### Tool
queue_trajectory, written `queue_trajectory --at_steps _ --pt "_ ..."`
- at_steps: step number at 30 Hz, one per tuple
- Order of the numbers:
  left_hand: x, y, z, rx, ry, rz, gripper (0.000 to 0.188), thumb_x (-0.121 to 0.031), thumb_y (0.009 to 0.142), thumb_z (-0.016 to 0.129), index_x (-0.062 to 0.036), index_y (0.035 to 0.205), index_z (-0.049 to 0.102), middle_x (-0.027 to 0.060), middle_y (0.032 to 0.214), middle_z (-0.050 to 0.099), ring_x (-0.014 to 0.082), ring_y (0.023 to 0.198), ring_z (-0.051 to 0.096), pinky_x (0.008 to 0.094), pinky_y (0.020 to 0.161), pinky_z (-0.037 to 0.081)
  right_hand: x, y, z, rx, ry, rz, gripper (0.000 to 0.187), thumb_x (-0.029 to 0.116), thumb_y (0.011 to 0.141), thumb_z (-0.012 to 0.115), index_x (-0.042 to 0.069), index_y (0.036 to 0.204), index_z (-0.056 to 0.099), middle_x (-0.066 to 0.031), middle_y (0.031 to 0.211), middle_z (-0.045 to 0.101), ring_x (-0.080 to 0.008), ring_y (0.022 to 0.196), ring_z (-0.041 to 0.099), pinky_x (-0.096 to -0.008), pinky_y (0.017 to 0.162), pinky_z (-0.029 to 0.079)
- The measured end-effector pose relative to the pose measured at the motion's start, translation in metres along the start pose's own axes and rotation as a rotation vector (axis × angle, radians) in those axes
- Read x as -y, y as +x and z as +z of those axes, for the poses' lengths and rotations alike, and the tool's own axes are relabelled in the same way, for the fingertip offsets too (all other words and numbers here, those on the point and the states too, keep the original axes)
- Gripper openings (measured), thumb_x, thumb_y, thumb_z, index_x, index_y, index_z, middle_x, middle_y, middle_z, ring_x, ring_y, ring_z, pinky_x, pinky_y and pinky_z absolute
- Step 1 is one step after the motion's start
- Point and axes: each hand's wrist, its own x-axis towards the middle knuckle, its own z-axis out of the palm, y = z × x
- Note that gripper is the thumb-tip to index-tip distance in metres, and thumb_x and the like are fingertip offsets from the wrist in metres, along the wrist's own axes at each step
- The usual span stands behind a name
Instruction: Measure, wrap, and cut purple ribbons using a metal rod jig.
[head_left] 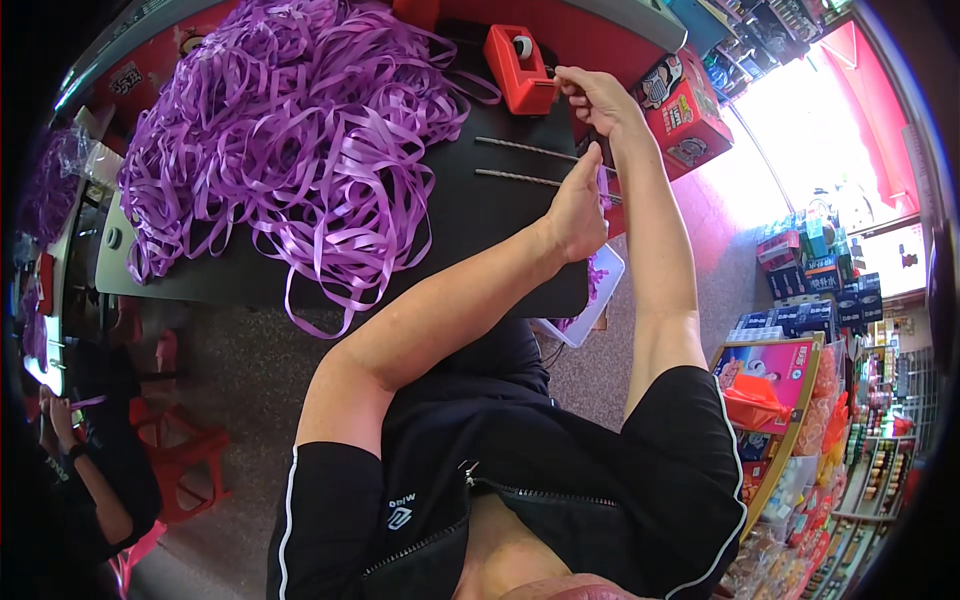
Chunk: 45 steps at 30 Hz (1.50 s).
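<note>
A red tape dispenser (pixel 513 85) with a white roll stands at the table's far right. At its cutting edge, my right hand (pixel 600 100) pinches the tape end, which is barely visible. Nearer me, my left hand (pixel 580 210) is closed at the table's right edge with its thumb up. Purple ribbon (pixel 603 185) shows just beyond its palm; its fingers are mostly hidden. Two thin twisted metal rods (pixel 520 147) lie side by side, pointing left over the table, their right ends partly behind my left hand. A large heap of loose purple ribbon (pixel 300 130) covers the table's left side.
The black table (pixel 500 230) has a rounded near edge. Below its right edge, a white bin (pixel 607 290) holds purple pieces. A red carton (pixel 685 115) stands beyond my right arm. Shelves of goods line the right. At left, another person (pixel 90 460) works near a red stool (pixel 190 455).
</note>
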Motion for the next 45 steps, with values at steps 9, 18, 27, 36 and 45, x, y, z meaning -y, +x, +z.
queue_trajectory --at_steps 9,18,27,36,45 --pt "-0.004 -0.002 0.002 0.005 0.009 0.025 0.081 -0.067 0.088 0.037 -0.0228 0.15 0.011 0.0098 0.152 0.018 0.0254 0.137 0.018 0.0458 0.112 0.004 -0.008 -0.016 0.012 -0.059 0.004 -0.038 0.019 0.029 0.077 0.07 0.01 0.075 0.068 0.0083 0.066 0.049 -0.002 0.052 0.035 -0.0201 0.045 0.022" --pt "-0.003 0.0 0.005 -0.142 -0.092 0.002 0.045 -0.062 0.09 0.043 -0.0303 0.123 0.047 -0.0094 0.084 0.045 0.0091 0.072 0.041 0.0295 0.073 0.033 -0.016 -0.017 0.015 -0.072 0.013 -0.019 0.016 0.027 0.077 0.07 0.012 0.075 0.066 0.0088 0.066 0.049 -0.0013 0.051 0.035 -0.0203 0.043 0.02" --pt "0.001 0.004 -0.002 -0.032 -0.183 0.055 0.044 -0.054 0.095 0.04 -0.0226 0.124 0.049 -0.0055 0.102 0.056 0.0134 0.094 0.052 0.0348 0.088 0.04 -0.029 -0.014 0.018 -0.109 -0.029 -0.045 0.016 0.027 0.077 0.069 0.013 0.074 0.062 0.0085 0.066 0.05 -0.0011 0.051 0.037 -0.0202 0.042 0.021" --pt "0.004 0.008 -0.008 -0.042 -0.213 0.057 0.061 -0.057 0.094 0.038 -0.0137 0.138 0.036 0.0076 0.131 0.049 0.0245 0.122 0.046 0.0419 0.107 0.032 -0.031 -0.006 0.023 -0.199 -0.229 -0.17 0.025 0.028 0.075 0.064 0.002 0.075 0.066 0.0004 0.068 0.058 -0.0093 0.06 0.049 -0.0251 0.054 0.039" --pt "0.002 0.01 -0.01 0.02 -0.237 0.071 0.068 -0.06 0.093 0.037 -0.0075 0.136 0.036 0.0113 0.128 0.049 0.027 0.12 0.046 0.0421 0.107 0.032 -0.036 0.009 0.019 -0.256 -0.488 -0.31 0.034 0.035 0.075 0.058 0.004 0.079 0.069 -0.0109 0.079 0.067 -0.0215 0.075 0.062 -0.0331 0.071 0.047"
